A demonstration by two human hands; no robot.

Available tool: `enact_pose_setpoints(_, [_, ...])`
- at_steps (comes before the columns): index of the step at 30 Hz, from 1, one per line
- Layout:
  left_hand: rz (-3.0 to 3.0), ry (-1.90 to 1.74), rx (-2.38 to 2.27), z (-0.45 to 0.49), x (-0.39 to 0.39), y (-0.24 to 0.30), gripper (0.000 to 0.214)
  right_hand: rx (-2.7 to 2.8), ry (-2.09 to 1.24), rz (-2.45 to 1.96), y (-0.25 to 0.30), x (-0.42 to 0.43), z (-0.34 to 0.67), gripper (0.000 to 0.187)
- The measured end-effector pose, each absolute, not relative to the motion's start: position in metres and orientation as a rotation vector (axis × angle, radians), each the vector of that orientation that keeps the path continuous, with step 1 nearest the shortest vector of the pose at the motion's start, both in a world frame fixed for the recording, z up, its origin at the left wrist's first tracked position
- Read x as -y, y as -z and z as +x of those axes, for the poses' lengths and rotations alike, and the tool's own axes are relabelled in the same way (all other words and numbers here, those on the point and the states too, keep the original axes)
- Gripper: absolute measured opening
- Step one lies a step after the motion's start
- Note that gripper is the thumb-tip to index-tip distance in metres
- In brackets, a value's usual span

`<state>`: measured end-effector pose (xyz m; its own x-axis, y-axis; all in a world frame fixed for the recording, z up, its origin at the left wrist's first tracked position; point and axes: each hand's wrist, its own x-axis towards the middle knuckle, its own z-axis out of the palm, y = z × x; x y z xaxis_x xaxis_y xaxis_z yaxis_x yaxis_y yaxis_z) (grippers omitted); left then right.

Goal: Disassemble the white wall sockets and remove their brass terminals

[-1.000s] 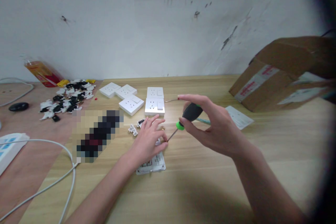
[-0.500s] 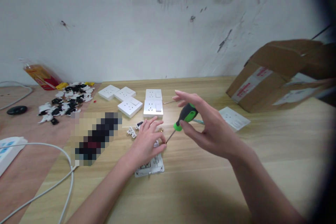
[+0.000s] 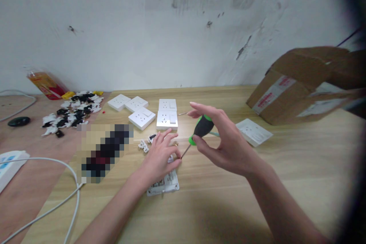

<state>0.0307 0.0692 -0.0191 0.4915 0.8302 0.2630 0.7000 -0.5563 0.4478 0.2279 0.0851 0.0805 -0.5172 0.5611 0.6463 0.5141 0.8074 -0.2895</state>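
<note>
My right hand [image 3: 223,141] grips a screwdriver [image 3: 201,129] with a black and green handle, its thin shaft slanting down-left to a white socket plate [image 3: 166,183] lying on the wooden table [image 3: 217,206]. My left hand [image 3: 161,154] presses down on that plate, fingers curled over its far edge right beside the screwdriver tip. Small white and black loose parts [image 3: 144,145] lie just beyond my left fingers.
Several white wall sockets [image 3: 143,116] sit in a group behind the hands, another socket plate [image 3: 253,131] to the right. A cardboard box [image 3: 303,84] stands at the right. At left lie a heap of black and white plastic pieces [image 3: 71,112], a white cable [image 3: 63,194] and a power strip [image 3: 10,164].
The screwdriver handle has turned between my right fingers, its green and black sides swapping in view. My left hand stays on the plate. The view has tilted slightly.
</note>
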Motion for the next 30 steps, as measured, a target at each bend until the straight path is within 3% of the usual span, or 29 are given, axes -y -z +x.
enact_pose_setpoints(12, [2.446, -0.661, -1.300, 0.0308, -0.0693, 0.0201, 0.002, 2.205, -0.104, -0.845, -0.0773, -0.0864, 0.2290, 0.052])
enact_pose_setpoints(19, [2.449, -0.646, -1.292, 0.0313, -0.0680, 0.0170, 0.003, 2.214, -0.308, -0.840, -0.0789, -0.0822, 0.2290, 0.053])
enact_pose_setpoints(30, [2.516, -0.690, -1.269, 0.0330, -0.0684, 0.0208, 0.005, 2.169, -0.274, -0.804, -0.0742, -0.0856, 0.2289, 0.052])
